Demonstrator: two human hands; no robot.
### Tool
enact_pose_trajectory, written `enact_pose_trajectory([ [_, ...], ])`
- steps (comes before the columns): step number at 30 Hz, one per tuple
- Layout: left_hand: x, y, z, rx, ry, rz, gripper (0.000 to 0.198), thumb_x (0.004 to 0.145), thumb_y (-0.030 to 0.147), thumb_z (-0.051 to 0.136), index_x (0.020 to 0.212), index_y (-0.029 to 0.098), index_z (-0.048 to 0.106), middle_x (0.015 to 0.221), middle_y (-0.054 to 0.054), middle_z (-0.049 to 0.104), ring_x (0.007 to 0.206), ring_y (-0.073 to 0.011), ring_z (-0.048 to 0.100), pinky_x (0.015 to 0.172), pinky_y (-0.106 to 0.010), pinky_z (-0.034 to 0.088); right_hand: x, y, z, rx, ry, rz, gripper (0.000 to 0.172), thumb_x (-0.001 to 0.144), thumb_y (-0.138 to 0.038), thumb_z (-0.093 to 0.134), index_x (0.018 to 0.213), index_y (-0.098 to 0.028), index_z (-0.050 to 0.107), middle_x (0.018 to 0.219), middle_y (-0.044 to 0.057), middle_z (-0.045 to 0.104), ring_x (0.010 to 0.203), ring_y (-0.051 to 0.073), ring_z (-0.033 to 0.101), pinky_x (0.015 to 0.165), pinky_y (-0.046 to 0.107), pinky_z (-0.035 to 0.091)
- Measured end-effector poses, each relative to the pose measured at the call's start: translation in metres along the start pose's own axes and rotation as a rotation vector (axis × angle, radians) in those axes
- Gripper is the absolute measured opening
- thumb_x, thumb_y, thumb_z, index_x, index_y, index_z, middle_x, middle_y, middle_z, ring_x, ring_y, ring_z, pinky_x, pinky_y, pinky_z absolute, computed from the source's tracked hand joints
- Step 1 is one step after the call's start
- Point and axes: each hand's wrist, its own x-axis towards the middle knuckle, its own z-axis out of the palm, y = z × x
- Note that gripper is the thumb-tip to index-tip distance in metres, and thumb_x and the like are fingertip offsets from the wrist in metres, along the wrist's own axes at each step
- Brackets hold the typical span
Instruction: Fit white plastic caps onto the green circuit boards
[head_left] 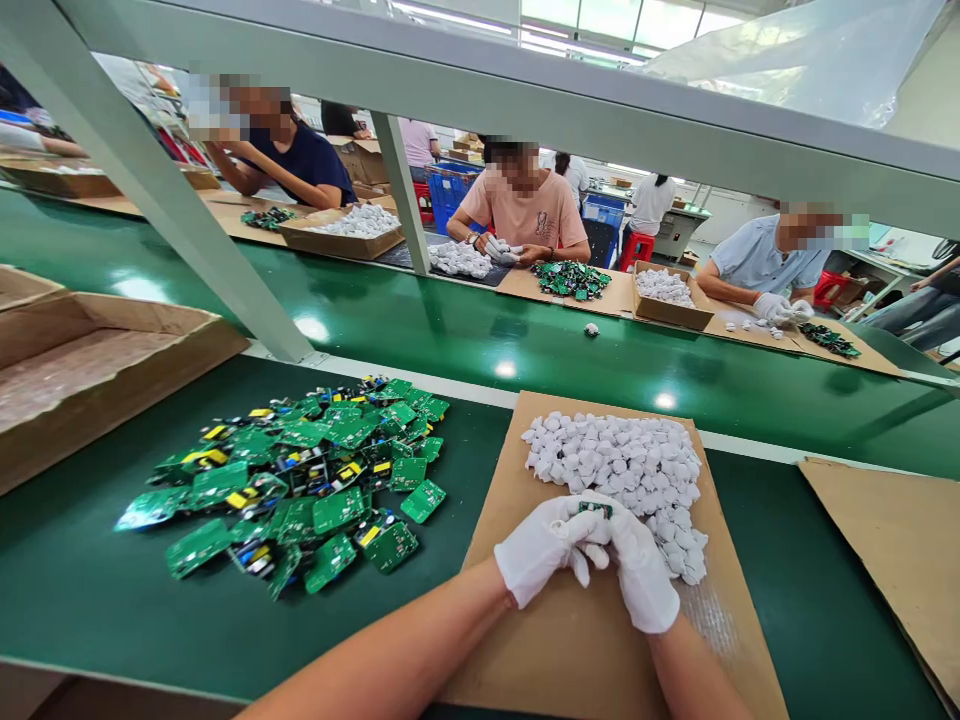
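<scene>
Between my two white-gloved hands is a small green circuit board (596, 509), mostly covered by the fingers. My left hand (541, 545) is closed, its fingers pinching the board from the left. On the other side my right hand (636, 562) also grips it, fingers bent around the edge. Both hands are over a brown cardboard sheet (555, 650). Just beyond them lies a pile of small white wrapped pieces (615, 455), spreading down beside my right hand. To the left is a heap of loose green circuit boards (315, 480) with yellow, blue and black components.
A cardboard box (112, 370) stands at the left, another cardboard sheet (892, 540) at the right. A grey frame post (187, 200) and shelf beam cross above the bench. Beyond the green belt (480, 345), several people handle similar piles; a white piece (591, 329) lies on it.
</scene>
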Motion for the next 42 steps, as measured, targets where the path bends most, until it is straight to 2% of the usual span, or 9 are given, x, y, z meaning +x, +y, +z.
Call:
enact_pose_trajectory([
  [6, 0.0, -0.004, -0.004, -0.197, -0.114, -0.026, 0.047, 0.081, 0.052, 0.043, 0.104, 0.013, 0.057, 0.083, -0.011, 0.063, 0.067, -0.0152, 0.059, 0.052, -0.024, 0.048, -0.003, -0.005, -0.001, 0.034, -0.051, 0.104, 0.047, 0.086, -0.052, 0.04, 0.107, -0.016, 0.062, 0.058, 0.001, 0.062, 0.048, 0.013, 0.052, 0.045, 0.024, 0.045],
  [9, -0.004, -0.001, -0.001, -0.162, -0.101, 0.019, 0.044, 0.081, 0.05, 0.046, 0.104, 0.014, 0.058, 0.081, -0.01, 0.062, 0.07, -0.0154, 0.059, 0.057, -0.025, 0.048, -0.003, -0.007, -0.004, -0.053, -0.011, 0.086, 0.042, 0.081, -0.049, 0.05, 0.107, -0.018, 0.062, 0.071, 0.002, 0.067, 0.057, 0.016, 0.058, 0.049, 0.025, 0.049],
  [13, -0.008, 0.007, 0.005, -0.005, -0.11, 0.011, 0.043, 0.076, 0.042, 0.059, 0.112, 0.019, 0.055, 0.093, -0.009, 0.061, 0.079, -0.016, 0.059, 0.062, -0.025, 0.049, -0.001, -0.005, -0.011, -0.168, 0.089, -0.006, 0.036, 0.082, -0.045, 0.05, 0.101, -0.019, 0.066, 0.092, 0.006, 0.07, 0.087, 0.022, 0.063, 0.079, 0.032, 0.051],
  [17, -0.01, 0.015, 0.008, 0.081, -0.073, -0.013, 0.038, 0.079, 0.037, 0.056, 0.111, 0.018, 0.056, 0.082, -0.006, 0.06, 0.071, -0.0127, 0.058, 0.06, -0.022, 0.049, -0.002, 0.002, -0.013, -0.192, 0.017, -0.065, 0.042, 0.085, -0.044, 0.045, 0.117, -0.02, 0.057, 0.109, 0.007, 0.066, 0.103, 0.022, 0.058, 0.093, 0.035, 0.044],
  [21, -0.011, 0.017, 0.007, 0.04, -0.121, -0.01, 0.035, 0.08, 0.035, 0.054, 0.108, 0.016, 0.057, 0.082, -0.007, 0.061, 0.072, -0.013, 0.059, 0.064, -0.024, 0.049, -0.004, 0.003, -0.007, -0.281, 0.009, -0.06, 0.043, 0.081, -0.04, 0.055, 0.119, -0.02, 0.054, 0.107, 0.007, 0.066, 0.099, 0.022, 0.059, 0.088, 0.032, 0.046],
  [27, -0.009, 0.013, 0.007, 0.114, -0.038, -0.003, 0.04, 0.076, 0.036, 0.059, 0.111, 0.016, 0.057, 0.079, -0.006, 0.062, 0.069, -0.0129, 0.058, 0.06, -0.023, 0.049, -0.006, -0.002, -0.005, -0.24, 0.008, -0.054, 0.028, 0.083, -0.04, 0.052, 0.099, -0.02, 0.062, 0.088, 0.004, 0.069, 0.083, 0.02, 0.061, 0.076, 0.029, 0.049],
  [31, -0.01, 0.014, 0.008, 0.168, -0.016, 0.016, 0.039, 0.078, 0.036, 0.057, 0.11, 0.015, 0.058, 0.075, -0.005, 0.059, 0.065, -0.011, 0.056, 0.058, -0.021, 0.047, -0.006, -0.005, -0.007, -0.106, -0.064, -0.035, 0.04, 0.084, -0.048, 0.046, 0.106, -0.019, 0.06, 0.093, 0.005, 0.068, 0.082, 0.021, 0.061, 0.073, 0.031, 0.05],
  [36, -0.01, 0.013, 0.01, 0.189, -0.054, 0.053, 0.045, 0.071, 0.033, 0.064, 0.113, 0.018, 0.057, 0.085, -0.006, 0.06, 0.071, -0.0123, 0.054, 0.058, -0.021, 0.048, -0.004, -0.002, -0.004, -0.18, 0.065, 0.021, 0.033, 0.083, -0.046, 0.049, 0.093, -0.019, 0.066, 0.077, 0.004, 0.068, 0.069, 0.018, 0.06, 0.065, 0.028, 0.049],
  [42, -0.007, 0.008, 0.008, 0.201, 0.015, 0.075, 0.041, 0.072, 0.034, 0.063, 0.108, 0.014, 0.059, 0.069, -0.003, 0.057, 0.059, -0.0101, 0.053, 0.05, -0.019, 0.044, -0.005, -0.002, -0.004, -0.092, -0.055, 0.031, 0.043, 0.086, -0.049, 0.041, 0.107, -0.018, 0.061, 0.058, -0.001, 0.058, 0.053, 0.013, 0.05, 0.048, 0.023, 0.041],
])
